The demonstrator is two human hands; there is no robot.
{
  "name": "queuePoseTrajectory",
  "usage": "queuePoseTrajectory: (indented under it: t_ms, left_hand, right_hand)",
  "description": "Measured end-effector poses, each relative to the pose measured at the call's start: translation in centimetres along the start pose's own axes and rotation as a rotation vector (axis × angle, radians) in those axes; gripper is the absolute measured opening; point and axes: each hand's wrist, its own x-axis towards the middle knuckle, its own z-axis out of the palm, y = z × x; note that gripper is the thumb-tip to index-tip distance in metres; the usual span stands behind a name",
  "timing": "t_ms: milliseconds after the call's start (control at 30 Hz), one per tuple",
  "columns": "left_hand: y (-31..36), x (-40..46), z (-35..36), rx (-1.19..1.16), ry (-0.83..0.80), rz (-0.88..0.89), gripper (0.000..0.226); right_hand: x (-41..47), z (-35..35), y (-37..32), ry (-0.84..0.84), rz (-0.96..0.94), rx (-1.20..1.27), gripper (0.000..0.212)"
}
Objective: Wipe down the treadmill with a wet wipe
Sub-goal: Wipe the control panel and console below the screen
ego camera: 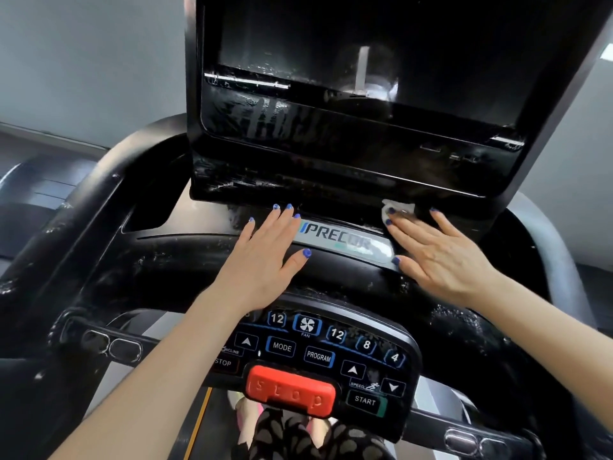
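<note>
A red stop bar [291,392] sits nearest on a treadmill's [99,247] keypad panel [326,351], ringed by buttons marked START, MODE, PROGRAM and a fan symbol. Metal grip sensors [111,346] flank the panel on the black handlebar. Beyond the keypad, a person's left hand [265,260] rests flat on the black console ledge, fingers straight and slightly spread, holding nothing, its fingertips just left of the silver Precor nameplate [341,239]. To the right of the nameplate, the right hand [438,250] presses a white wet wipe [396,210] against the ledge with straight, splayed fingers; the wipe shows under the fingertips at the foot of the display housing. Farthest, the dark glossy screen [358,61] rises above both hands, streaked with wet smears and droplets along its lower bezel.
</note>
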Motion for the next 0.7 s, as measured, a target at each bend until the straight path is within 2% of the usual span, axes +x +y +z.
queuePoseTrajectory:
  t_ms: [167,367,500,700]
  left_hand:
    - [0.1,-0.1,-0.2,0.007,-0.016,-0.004,0.076]
    - [2.3,0.0,-0.5,0.011,-0.033,0.054,0.077]
    - [5.7,1.1,0.2,-0.01,-0.052,0.127,0.077]
    - [6.7,1.7,1.4,0.022,-0.039,0.119,0.075]
  right_hand:
    - [1.0,0.1,-2.8,0.046,0.023,0.216,0.09]
    - [-2.8,1.7,-0.3,0.019,0.118,0.184,0.08]
    - [-1.2,1.3,-0.8,0.088,0.198,0.198,0.079]
    - [-4.3,3.1,-1.1,0.064,0.14,0.361,0.07]
